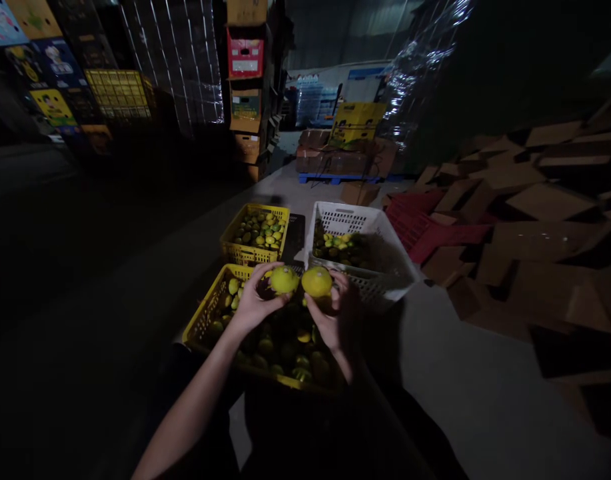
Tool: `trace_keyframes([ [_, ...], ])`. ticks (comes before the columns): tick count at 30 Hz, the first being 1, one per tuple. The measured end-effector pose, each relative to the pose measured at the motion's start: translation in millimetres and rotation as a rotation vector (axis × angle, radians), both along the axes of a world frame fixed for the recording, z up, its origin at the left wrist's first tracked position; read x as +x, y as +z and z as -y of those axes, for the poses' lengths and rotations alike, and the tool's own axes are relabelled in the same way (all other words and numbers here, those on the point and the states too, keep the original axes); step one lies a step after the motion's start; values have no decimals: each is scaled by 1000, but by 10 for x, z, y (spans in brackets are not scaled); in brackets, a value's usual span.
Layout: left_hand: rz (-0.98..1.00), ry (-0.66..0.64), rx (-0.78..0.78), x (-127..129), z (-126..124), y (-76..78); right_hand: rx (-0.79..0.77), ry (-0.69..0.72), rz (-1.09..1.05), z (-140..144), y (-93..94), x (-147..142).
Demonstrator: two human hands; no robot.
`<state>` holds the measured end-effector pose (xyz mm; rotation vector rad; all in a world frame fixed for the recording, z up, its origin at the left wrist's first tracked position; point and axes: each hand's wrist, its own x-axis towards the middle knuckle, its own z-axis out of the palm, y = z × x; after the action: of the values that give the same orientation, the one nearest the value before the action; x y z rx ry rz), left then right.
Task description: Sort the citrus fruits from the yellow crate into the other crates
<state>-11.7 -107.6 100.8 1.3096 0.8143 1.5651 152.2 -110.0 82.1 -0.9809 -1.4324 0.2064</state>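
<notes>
While the room (325, 40) lies dim, crates (204, 308) and cardboard (528, 240) crowd grey floor (450, 373).

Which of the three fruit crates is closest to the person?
The front yellow crate, partly hidden by the left hand and right hand; the back yellow crate and white crate stand farther off.

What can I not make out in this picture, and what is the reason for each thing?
All in the head view:
Far sides of the greenish fruit in the left hand and the yellow fruit in the right hand: turned away.
Bottom of the near yellow crate: covered by fruit and shadow.
Small print on the stacked boxes: too small and dim.
Rest of the left forearm: cut off by the bottom edge.
</notes>
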Motion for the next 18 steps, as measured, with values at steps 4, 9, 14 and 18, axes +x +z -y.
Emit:
trace_keyframes([
  [4, -116, 7, 133, -20, 9, -5, 36, -14, 43, 11, 6, -23],
  [9, -102, 23, 113, -29, 2, -32, 33, 32, -37, 11, -21, -38],
  [14, 53, 27, -34, -28, 13, 7, -144, 237, -331, 39, -15, -56],
  [18, 324, -100, -352, -29, 33, 46, -415, 416, -690, 33, -1, -67],
])
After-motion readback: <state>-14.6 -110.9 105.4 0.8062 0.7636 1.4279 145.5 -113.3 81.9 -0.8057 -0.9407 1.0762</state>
